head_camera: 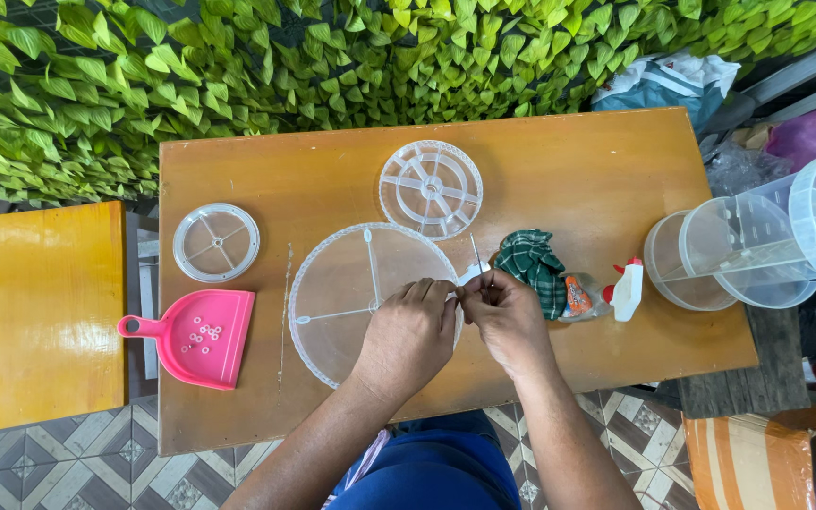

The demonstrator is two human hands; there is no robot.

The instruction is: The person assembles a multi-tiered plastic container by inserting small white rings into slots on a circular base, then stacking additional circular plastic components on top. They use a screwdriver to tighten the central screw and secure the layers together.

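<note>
— What are the hands doing?

— The left hand (408, 331) and right hand (505, 316) meet fingertip to fingertip over the right edge of the large clear disc (347, 283). The right grip is pinched on a thin metal pin (476, 256) that sticks up and away from it; the left grip is pressed together on something small and whitish right at the pin's lower end. What that piece is, I cannot tell.

— So which step is this?

— My reading: a small part is being fitted or threaded with the pin, at the rim of the disc, which lies flat on the counter (569, 170).

— What does the next move call for?

— Likely fine alignment, both grips steady and close.

— And around them?

— Just right of the hands lie a green checked cloth (533, 263) and a small spray bottle (627, 290). Beyond, a smaller spoked disc (430, 189); to the left a round clear lid (216, 243) and a pink dustpan (198, 335) holding little white beads (203, 335). Clear tubs (739, 250) overhang the right end.
</note>
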